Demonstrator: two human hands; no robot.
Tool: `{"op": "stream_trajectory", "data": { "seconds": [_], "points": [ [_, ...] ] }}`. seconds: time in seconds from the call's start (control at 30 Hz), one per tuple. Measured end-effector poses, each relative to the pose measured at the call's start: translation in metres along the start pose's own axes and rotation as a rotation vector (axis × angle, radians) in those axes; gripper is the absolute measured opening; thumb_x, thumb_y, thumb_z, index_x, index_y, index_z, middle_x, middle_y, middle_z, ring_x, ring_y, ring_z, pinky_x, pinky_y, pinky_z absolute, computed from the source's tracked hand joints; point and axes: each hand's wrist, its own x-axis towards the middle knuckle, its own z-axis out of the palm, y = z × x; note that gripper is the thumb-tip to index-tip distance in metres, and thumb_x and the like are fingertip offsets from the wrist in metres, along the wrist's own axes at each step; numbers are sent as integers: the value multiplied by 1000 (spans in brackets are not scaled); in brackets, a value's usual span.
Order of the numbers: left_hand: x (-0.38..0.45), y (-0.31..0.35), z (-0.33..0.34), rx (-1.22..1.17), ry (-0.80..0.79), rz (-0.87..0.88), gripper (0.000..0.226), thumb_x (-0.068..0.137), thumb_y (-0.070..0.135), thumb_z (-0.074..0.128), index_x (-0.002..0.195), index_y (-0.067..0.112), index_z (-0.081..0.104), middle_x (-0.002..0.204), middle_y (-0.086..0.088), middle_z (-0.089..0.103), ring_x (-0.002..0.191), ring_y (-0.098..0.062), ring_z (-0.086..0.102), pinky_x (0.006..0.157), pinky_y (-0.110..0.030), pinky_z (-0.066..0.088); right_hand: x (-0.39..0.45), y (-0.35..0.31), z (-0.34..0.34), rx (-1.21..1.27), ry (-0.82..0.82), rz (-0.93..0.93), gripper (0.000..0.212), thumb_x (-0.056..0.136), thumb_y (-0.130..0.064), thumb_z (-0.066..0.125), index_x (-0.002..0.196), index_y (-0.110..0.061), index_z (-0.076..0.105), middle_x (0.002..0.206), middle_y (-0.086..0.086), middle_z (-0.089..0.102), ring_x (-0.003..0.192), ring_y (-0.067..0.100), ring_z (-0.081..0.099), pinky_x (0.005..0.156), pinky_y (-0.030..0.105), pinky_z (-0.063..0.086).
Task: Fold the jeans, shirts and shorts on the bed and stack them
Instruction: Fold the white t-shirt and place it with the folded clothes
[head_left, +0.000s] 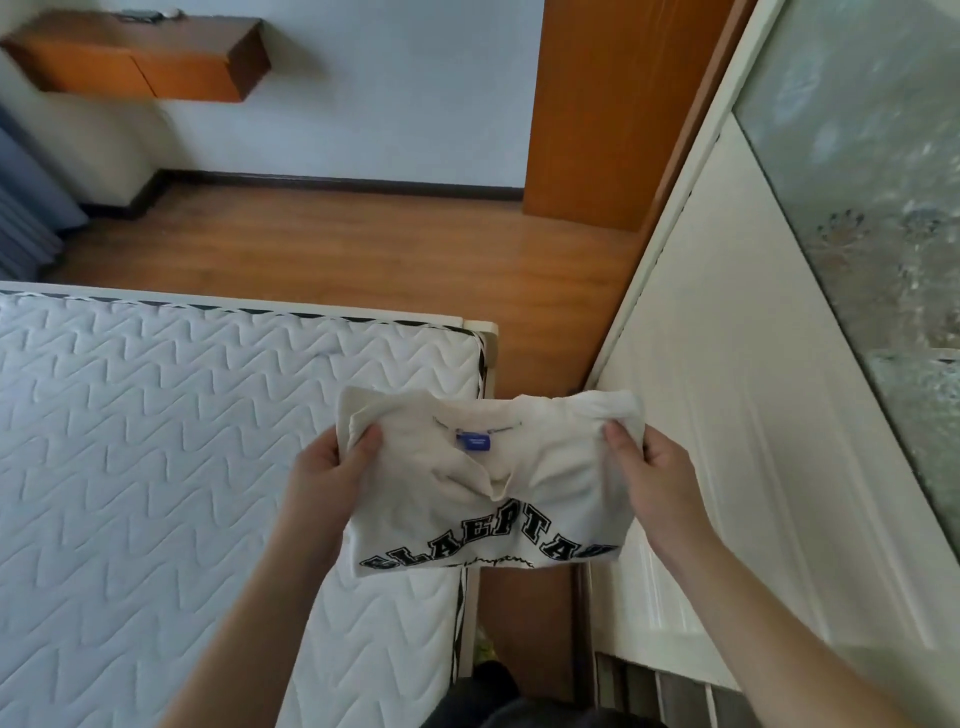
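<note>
Cream-white shirt (485, 488) held up in the air between both hands, over the near right corner of the bed (156, 441) and the strip of wooden floor (363, 249) beside it; it touches neither. Shirt is folded into a compact, roughly rectangular bundle, collar side facing the camera. Small blue neck label (473, 442) sits just under the neckline, near the top middle. Below it the fabric puckers into a crease at the centre. Large black arched block lettering runs across the lower part, partly wrapped round the bottom fold, so not fully readable; a thin line of script sits under it. Left hand (332, 457) grips the bundle's upper left corner, thumb on the front, fingers behind the cloth. Right hand (649, 457) grips the upper right corner the same way, thumb pressed on the front, fabric bunched under it. Both forearms reach in from the near edge. Bed mattress is white with a quilted zigzag pattern and a dark-trimmed edge, filling the left side. White panelled wardrobe (753, 415) stands on the right, with a frosted patterned glass panel (857, 156) further right. Orange-brown door (597, 104) at the far side; wall-mounted wooden cabinet (140, 62) far left.
</note>
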Motion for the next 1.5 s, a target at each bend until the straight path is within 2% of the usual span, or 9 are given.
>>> {"op": "stream_trajectory", "data": {
  "seconds": [0.13, 0.37, 0.6, 0.77, 0.97, 1.07, 1.23, 1.37, 1.5],
  "points": [
    [51, 12, -2, -26, -9, -38, 15, 94, 29, 63, 88, 34, 75, 95, 5, 76, 86, -8, 72, 63, -18, 54, 39, -16, 15, 22, 52, -11, 15, 94, -48, 57, 86, -47, 70, 87, -16, 73, 79, -1, 67, 68, 27, 48],
    [111, 39, 3, -49, -45, 16, 14, 95, 27, 63, 89, 30, 76, 93, 4, 76, 82, -6, 72, 60, -15, 53, 98, -51, 36, -4, 76, -23, 22, 93, -46, 59, 79, -35, 71, 72, -18, 69, 66, -6, 62, 55, 9, 43],
    [163, 52, 13, -32, 5, 1, 11, 93, 32, 65, 92, 28, 76, 96, 1, 76, 85, -10, 71, 67, -23, 54, 170, -66, 49, -48, 19, -37, 40, 86, -59, 60, 75, -21, 65, 59, -8, 54, 57, 5, 51, 62, 32, 38],
    [213, 63, 28, -3, 71, -13, 10, 93, 31, 65, 91, 28, 75, 92, 2, 75, 82, -10, 70, 70, -29, 53, 244, -73, 70, -77, -61, -57, 55, 80, -67, 56, 79, -13, 62, 66, 1, 52, 61, 11, 48, 61, 33, 36],
    [288, 84, 64, 62, 257, 21, 23, 80, 46, 66, 90, 26, 72, 92, -4, 75, 87, -20, 71, 76, -39, 57, 373, -92, 120, -95, -208, -46, 47, 89, -56, 58, 78, -11, 61, 59, -1, 48, 51, 8, 43, 54, 31, 32],
    [320, 104, 88, 105, 337, 46, 21, 81, 48, 64, 88, 29, 72, 87, -2, 74, 81, -14, 70, 77, -42, 57, 428, -118, 144, -55, -328, -40, 36, 90, -54, 59, 84, -20, 68, 72, 14, 62, 62, 13, 55, 58, 32, 39],
    [356, 132, 106, 63, 429, 66, 26, 80, 50, 65, 92, 28, 72, 95, -9, 72, 88, -24, 69, 84, -48, 56, 502, -153, 173, -26, -427, -56, 25, 90, -52, 61, 86, -28, 70, 87, -1, 74, 81, 18, 69, 69, 37, 52],
    [373, 141, 102, 42, 545, 71, 26, 79, 53, 65, 89, 30, 73, 91, -5, 73, 89, -24, 70, 83, -49, 57, 542, -174, 205, -58, -510, -76, 52, 77, -68, 59, 97, -20, 67, 102, 13, 69, 97, 35, 64, 87, 55, 51],
    [393, 144, 92, -12, 602, 15, 25, 79, 47, 66, 85, 23, 72, 91, -6, 74, 89, -25, 71, 82, -50, 56, 558, -183, 230, -107, -582, -117, 66, 71, -76, 58, 94, -15, 67, 95, 20, 69, 90, 39, 65, 81, 55, 53]
  ]
}}
